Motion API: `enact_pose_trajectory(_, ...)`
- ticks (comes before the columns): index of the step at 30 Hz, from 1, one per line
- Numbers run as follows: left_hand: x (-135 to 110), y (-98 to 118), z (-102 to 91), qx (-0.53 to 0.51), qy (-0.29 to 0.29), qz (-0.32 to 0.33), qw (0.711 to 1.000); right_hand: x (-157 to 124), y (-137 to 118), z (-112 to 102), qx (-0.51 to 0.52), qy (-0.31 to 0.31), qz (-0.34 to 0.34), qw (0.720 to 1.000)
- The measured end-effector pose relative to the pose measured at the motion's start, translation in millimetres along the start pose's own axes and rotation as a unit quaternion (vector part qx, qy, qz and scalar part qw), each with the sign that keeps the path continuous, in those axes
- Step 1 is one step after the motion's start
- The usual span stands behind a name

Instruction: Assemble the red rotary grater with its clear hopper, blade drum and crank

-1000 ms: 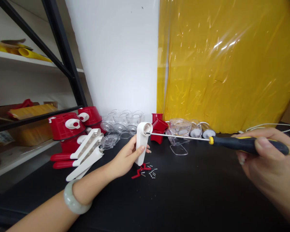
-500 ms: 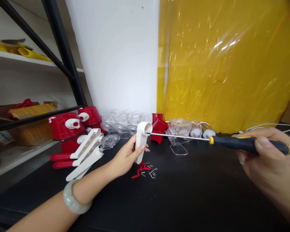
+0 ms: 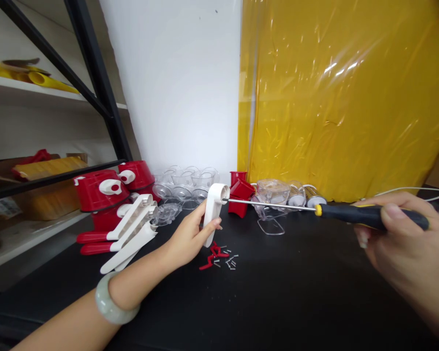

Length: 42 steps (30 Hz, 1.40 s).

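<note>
My left hand [image 3: 192,229] is closed around a white plastic handle part [image 3: 212,210], held upright above the table with its round hollow end on top. In my right hand [image 3: 411,243] is a long screwdriver [image 3: 351,214] with a black and yellow grip, lying nearly level. Its thin shaft points left, and the tip reaches into the hollow end of the white part. Whether a screw sits at the tip is too small to tell. Below my left hand lie small red plastic pieces [image 3: 215,251] and several loose screws [image 3: 232,263].
White handles with red grips [image 3: 126,234] lie at the left beside red housings [image 3: 106,192]. Clear plastic parts [image 3: 185,185], red hoppers [image 3: 238,192] and metal grater drums [image 3: 313,197] line the back of the black table [image 3: 296,292]. A shelf rack [image 3: 54,161] stands left.
The screwdriver and my right hand have shifted slightly left. The white part has tilted a little in my left hand, while its tip contact stays about the same.
</note>
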<state>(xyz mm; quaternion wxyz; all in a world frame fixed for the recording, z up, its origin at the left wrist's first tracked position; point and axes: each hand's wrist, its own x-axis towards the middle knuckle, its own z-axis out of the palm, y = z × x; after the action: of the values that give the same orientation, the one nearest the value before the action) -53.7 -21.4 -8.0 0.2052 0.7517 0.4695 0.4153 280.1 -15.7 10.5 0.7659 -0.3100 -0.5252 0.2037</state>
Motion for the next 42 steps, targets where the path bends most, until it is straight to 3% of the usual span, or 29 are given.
enact_pose_trajectory(7,-0.5,1.0,-0.2,0.016,0.005,0.0,1.0,4.2,6.1,-0.8,0.02,-0.044,0.003,0.999)
enact_pose_trajectory(19,0.0,-0.9,-2.0,0.039,0.013,-0.002,0.999,10.3,12.6,3.9,0.053,-0.066,0.086,0.993)
enact_pose_trajectory(28,2.6,1.2,-5.7,0.036,0.046,-0.04,0.998,10.9,25.3,0.2,0.127,-0.224,0.178,0.95)
enact_pose_trajectory(32,3.4,-2.3,-5.2,0.003,0.054,-0.053,0.997,11.9,26.9,0.1,0.14,-0.263,0.202,0.933)
enact_pose_trajectory(38,4.0,-4.4,-4.9,-0.02,0.068,-0.065,0.995,11.0,24.2,1.1,0.09,-0.272,0.211,0.935)
enact_pose_trajectory(42,3.7,-3.2,-5.3,-0.01,0.06,-0.062,0.996,11.6,20.8,0.3,-0.067,-0.246,0.149,0.955)
